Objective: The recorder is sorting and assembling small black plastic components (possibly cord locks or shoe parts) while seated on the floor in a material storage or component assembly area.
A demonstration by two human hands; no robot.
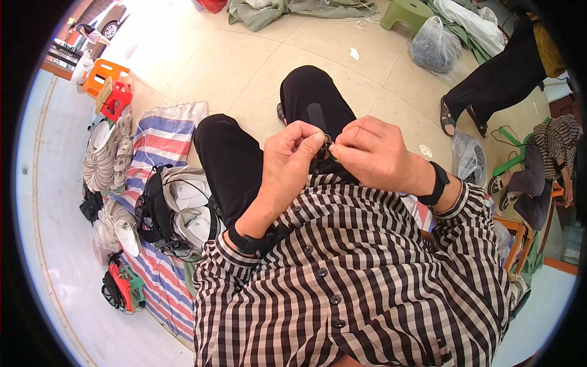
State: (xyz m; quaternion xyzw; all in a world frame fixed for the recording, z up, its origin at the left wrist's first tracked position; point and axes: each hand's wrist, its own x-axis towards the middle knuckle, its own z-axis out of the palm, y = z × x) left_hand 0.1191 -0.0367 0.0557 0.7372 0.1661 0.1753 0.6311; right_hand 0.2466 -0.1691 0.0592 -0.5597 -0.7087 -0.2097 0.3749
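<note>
Both my hands meet above my lap, close to my knees. My left hand [287,160] is closed, its thumb and forefinger pinching a small dark piece [327,144] that looks partly ring-shaped. From the other side my right hand [378,156] pinches the same piece between thumb and fingertips. A narrow black strip [315,165] hangs just under the left fingertips; whether it joins the piece, I cannot tell. Fingers cover most of the piece, so its exact kind is hidden. Black bands circle both my wrists.
On my left, a striped sheet [162,131] carries a black bag [156,205] and stacked pale shoe-like pieces [101,159]. Orange [105,74] and red stools [117,101] stand beyond. Ahead are a green stool [406,14] and a filled plastic bag [435,46]. Other people [504,76] are at right.
</note>
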